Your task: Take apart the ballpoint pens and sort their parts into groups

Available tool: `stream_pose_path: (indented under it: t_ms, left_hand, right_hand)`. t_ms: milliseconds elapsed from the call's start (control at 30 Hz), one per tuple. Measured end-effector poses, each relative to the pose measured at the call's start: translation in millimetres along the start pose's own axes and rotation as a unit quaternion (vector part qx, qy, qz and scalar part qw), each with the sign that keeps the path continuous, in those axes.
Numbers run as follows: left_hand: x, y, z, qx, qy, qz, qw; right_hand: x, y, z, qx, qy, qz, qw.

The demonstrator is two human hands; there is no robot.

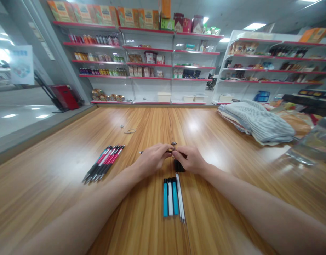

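Note:
My left hand and my right hand meet fingertip to fingertip over the table, both closed on a small dark pen part, mostly hidden by the fingers. A metal tip shows left of my left hand; whether it belongs to the held part I cannot tell. Small shiny metal pieces lie just beyond the fingertips. Black pen grips are partly under my right hand. Closer to me, blue and white pen barrels lie side by side, with thin white refills along their right.
Several pens in red, white and blue lie in a row at left. A thin loop and a small metal bit rest farther back. Folded cloths and a clear container stand at right. Stocked shelves rise beyond the table.

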State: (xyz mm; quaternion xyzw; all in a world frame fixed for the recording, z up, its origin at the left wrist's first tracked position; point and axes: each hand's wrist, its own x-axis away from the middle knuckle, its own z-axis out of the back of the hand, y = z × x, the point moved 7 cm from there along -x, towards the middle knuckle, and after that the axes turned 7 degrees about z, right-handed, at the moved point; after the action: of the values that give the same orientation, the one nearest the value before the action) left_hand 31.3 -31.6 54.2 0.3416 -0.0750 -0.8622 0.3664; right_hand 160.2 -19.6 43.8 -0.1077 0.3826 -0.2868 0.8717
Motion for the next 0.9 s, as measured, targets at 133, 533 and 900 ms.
stream_pose_path:
  t_ms: [133, 533, 900]
  left_hand:
    - [0.9, -0.6, -3.5, 0.002, -0.004, 0.004, 1.000]
    - [1.7, 2.7, -5.9, -0.052, -0.008, -0.002, 0.999]
    - [3.4, 0.5, -4.7, -0.086, -0.002, -0.011, 0.996]
  right_hand:
    - [-1.5, -0.3, -2.9, 0.023, -0.021, -0.003, 1.000]
    - [-0.3, 2.4, -1.6, 0.079, -0.004, 0.005, 0.997]
    - [-1.7, -0.6, 1.0, 0.074, 0.007, 0.011, 0.997]
